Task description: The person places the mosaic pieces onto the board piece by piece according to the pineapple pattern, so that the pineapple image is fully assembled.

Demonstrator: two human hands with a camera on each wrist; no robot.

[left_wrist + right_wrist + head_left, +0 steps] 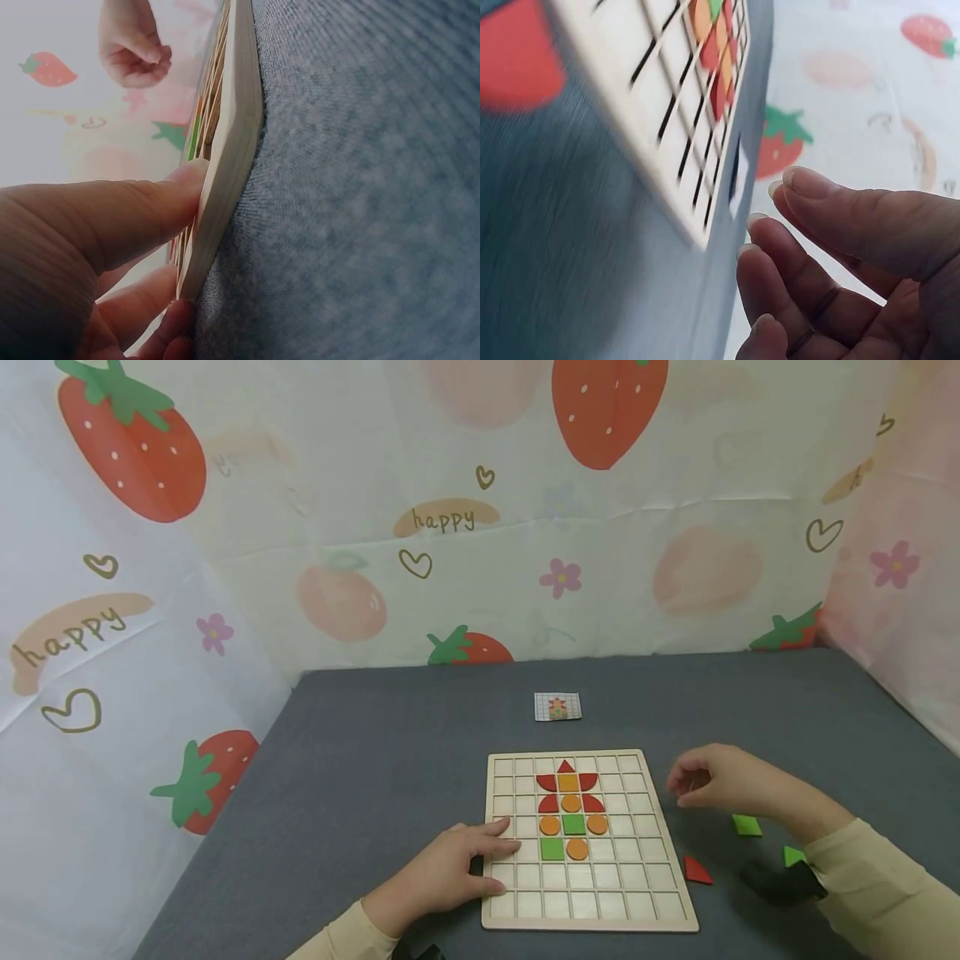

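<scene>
A wooden grid board (615, 902) lies flat on the cloth, bearing a figure of red, orange and green pieces. A red triangle (566, 767) tops it, above an orange square (568, 782); red curved pieces, orange discs and two green squares, one being the lower green square (552, 849), lie below. My left hand (457, 864) rests on the board's left edge, thumb and fingers spread; the left wrist view shows the thumb (142, 214) on the rim. My right hand (712, 777) hovers right of the board, fingers loosely bent; nothing shows between the fingertips (810, 184).
Right of the board lie a loose red piece (697, 870), a green piece (747, 825) and another green piece (793, 857) partly behind the right sleeve. A small pattern card (557, 707) lies beyond the board. Printed curtains (480, 585) stand behind the grey table (360, 735).
</scene>
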